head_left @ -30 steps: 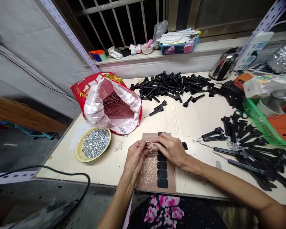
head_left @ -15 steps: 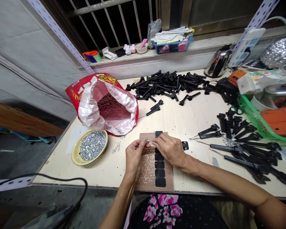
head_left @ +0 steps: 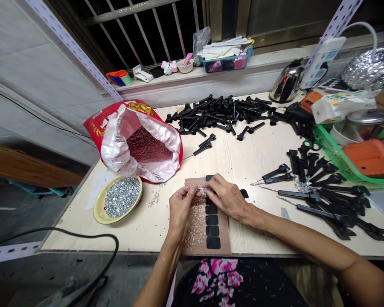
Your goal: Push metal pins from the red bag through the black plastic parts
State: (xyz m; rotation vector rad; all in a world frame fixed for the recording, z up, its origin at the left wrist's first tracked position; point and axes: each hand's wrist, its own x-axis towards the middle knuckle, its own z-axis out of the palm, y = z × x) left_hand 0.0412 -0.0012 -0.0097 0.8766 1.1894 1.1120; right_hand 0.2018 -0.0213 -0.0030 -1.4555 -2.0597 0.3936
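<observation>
My left hand (head_left: 181, 209) pinches one end of a thin silvery metal rod (head_left: 202, 188) between thumb and fingertips. From the other side, my right hand (head_left: 228, 199) grips the same rod, its fingers pressed together. Both hands are over a brown board (head_left: 224, 241) that lies at the table's front edge. Small pale bits (head_left: 195, 226) are scattered on the board's left half. A column of black rounded squares (head_left: 213, 230) runs along its right half, partly covered by my right hand. Another black square (head_left: 244, 193) lies just right of that hand.
To the left are a yellow bowl (head_left: 99, 209) of small metal pieces and a red bag (head_left: 94, 123) with reddish-brown thin rods. Black handle-like parts (head_left: 224, 111) are piled at the back. More black tools (head_left: 323, 213) with metal tips lie right, near a green basket (head_left: 326, 149).
The whole view has shifted slightly, so the table's things appear a little further left. Both hands keep their pinch on the thin rod, with almost no visible movement.
</observation>
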